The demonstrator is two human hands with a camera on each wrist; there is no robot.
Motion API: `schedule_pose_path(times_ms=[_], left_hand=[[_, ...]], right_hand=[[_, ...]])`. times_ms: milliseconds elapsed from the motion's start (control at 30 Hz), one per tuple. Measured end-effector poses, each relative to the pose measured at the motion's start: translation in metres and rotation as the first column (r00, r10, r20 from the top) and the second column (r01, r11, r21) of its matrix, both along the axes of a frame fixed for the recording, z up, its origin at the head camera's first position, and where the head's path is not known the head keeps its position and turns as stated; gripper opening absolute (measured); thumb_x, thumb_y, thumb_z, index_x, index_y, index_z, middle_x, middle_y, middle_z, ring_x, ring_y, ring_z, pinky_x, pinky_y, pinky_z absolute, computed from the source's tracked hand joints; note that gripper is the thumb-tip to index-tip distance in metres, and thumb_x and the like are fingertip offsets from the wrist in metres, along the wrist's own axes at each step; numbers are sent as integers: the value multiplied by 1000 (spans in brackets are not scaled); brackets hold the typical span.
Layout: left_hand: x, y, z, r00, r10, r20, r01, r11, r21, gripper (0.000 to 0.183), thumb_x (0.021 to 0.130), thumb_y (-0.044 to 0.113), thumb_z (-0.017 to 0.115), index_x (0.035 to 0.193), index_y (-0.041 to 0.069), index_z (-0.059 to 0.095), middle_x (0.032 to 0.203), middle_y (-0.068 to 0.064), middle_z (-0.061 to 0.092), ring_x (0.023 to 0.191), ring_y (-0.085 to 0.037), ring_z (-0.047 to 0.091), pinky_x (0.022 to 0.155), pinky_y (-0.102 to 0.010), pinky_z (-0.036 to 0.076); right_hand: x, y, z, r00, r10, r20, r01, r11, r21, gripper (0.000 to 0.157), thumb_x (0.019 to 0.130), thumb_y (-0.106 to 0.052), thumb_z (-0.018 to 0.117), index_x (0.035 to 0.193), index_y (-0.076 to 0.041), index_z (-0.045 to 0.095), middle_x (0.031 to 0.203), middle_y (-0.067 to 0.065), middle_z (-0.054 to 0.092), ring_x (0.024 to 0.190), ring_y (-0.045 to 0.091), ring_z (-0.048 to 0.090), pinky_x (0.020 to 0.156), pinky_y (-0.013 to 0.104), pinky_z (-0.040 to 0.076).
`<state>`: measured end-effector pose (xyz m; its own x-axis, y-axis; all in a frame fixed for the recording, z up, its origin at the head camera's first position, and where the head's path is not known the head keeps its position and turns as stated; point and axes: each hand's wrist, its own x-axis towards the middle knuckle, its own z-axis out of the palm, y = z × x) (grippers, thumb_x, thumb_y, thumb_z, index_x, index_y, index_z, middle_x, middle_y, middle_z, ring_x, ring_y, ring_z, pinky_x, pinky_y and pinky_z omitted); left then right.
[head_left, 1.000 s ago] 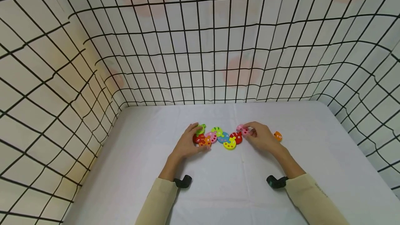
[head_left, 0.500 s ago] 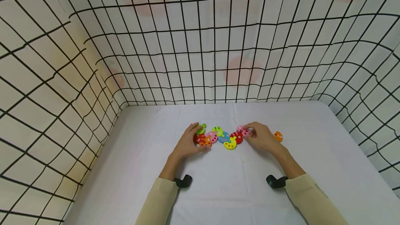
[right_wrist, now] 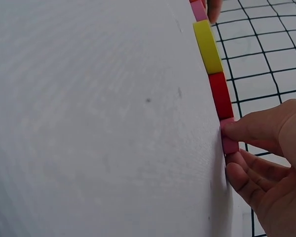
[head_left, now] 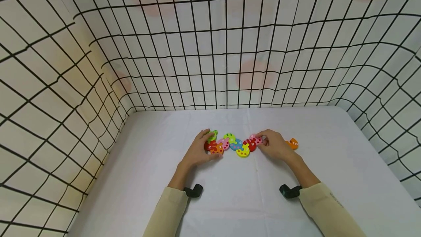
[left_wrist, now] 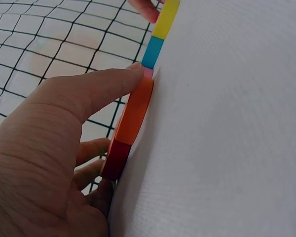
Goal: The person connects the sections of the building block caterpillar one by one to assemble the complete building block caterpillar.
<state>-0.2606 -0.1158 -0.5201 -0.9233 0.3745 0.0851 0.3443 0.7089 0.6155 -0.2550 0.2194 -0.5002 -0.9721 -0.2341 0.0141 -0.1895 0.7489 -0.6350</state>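
Note:
A wavy row of coloured, numbered puzzle pieces lies on the white table. My left hand [head_left: 196,151] spans its left end, fingers around the light green piece [head_left: 213,134] and red piece [left_wrist: 117,160], thumb at the orange piece [left_wrist: 136,111]. To the right run a pink piece [head_left: 225,143], a green striped piece [head_left: 229,137], a blue piece [head_left: 235,145], a yellow piece [head_left: 242,152] and a red piece [right_wrist: 220,95]. My right hand [head_left: 275,145] pinches a spotted pink piece [right_wrist: 230,141] against that red piece, fingertips partly covering it.
A loose orange piece [head_left: 294,143] lies just right of my right hand, partly hidden by it. Black wire mesh [head_left: 227,46] encloses the back and sides of the white table [head_left: 230,200]. Each wrist wears a small black camera [head_left: 194,191].
My right hand has brought the spotted pink piece slightly down towards me, closer in against the red piece. The left hand keeps its place on the row.

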Motion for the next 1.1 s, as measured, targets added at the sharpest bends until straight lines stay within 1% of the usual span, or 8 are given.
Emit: schedule_pose_path(times_ms=[200,367,467,533,700,900,1000,1100], left_hand=[[1,0,4,1000,-17,10,17,1000,-15,91,78,49,81,155,15,46,169,-6,30,158,-30,24,123,-56,32],[0,0,4,999,-25,25,26,999,-29,92,78,47,81,157,16,44,170,-7,28,159,-31,21,123,-58,31],[0,0,3,999,-18,30,19,999,-35,92,78,48,81,157,17,44,170,-5,28,159,-30,21,123,-58,31],[-1,0,2,1000,-14,27,15,999,-36,92,78,48,81,156,18,45,170,-5,28,158,-29,24,123,-57,32],[0,1,3,1000,-10,18,11,1000,-14,92,77,48,83,155,16,46,168,-7,31,156,-31,30,121,-58,34],[1,1,3,1000,-9,22,9,1000,-12,92,77,48,83,155,17,47,168,-7,31,156,-31,29,121,-58,35],[2,1,3,1000,-6,22,6,1000,-10,91,77,49,84,155,17,47,168,-6,31,156,-31,29,121,-57,35],[1,1,2,1000,3,17,-3,1000,-8,91,77,49,85,154,18,48,168,-5,31,156,-31,29,121,-57,35]], right_hand=[[2,2,0,1000,-10,9,10,1000,-6,38,93,-15,72,130,-7,68,101,8,62,85,20,54,70,27,50],[7,8,1,998,-52,-25,51,998,-24,38,92,-16,72,129,-6,66,103,9,64,87,21,56,74,28,52],[10,17,3,995,-82,-52,80,996,-36,37,94,-17,72,128,-6,67,100,9,66,86,20,58,74,28,51],[13,25,6,993,-95,-71,93,995,-41,36,95,-19,72,128,-5,67,100,9,67,86,20,58,74,27,51],[21,45,13,984,-124,-127,118,992,-53,39,94,-22,74,127,-2,67,96,9,65,84,20,57,72,25,49],[29,69,12,974,-164,-159,160,986,-36,44,91,-27,79,125,-1,68,93,8,64,83,19,56,70,22,48],[33,78,9,970,-179,-165,177,984,-27,48,89,-30,81,124,0,68,97,12,65,85,21,56,70,23,47],[36,86,5,965,-203,-167,203,979,-15,52,88,-33,82,125,1,68,107,17,65,88,24,58,71,25,48]])
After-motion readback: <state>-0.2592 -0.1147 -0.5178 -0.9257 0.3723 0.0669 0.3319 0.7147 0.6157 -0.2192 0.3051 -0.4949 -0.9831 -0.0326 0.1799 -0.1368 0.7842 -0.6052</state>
